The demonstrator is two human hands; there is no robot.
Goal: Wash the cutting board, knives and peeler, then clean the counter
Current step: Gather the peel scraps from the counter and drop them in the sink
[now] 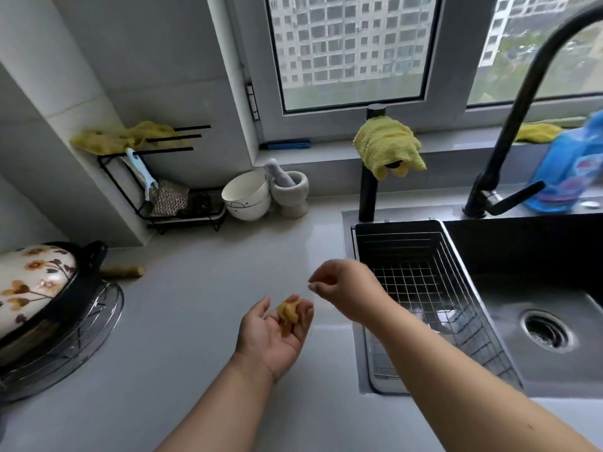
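My left hand (274,334) is held palm up over the grey counter (195,288), and a small heap of yellow peel scraps (288,311) lies on its relaxed fingers. Just above and to the right, my right hand (342,283) hovers with its fingers curled, fingertips together; whether they pinch a scrap I cannot tell. A blue-handled peeler (143,174) hangs in the black rack (130,197) at the back left. No cutting board or knife is in sight.
A wire basket (421,288) sits in the dark sink (538,321) on the right, under a black faucet (509,125). A yellow cloth (388,145) hangs on a black post. Bowl (244,197), mortar (292,194), blue detergent bottle (567,171) and floral-lidded pot (36,288) stand around.
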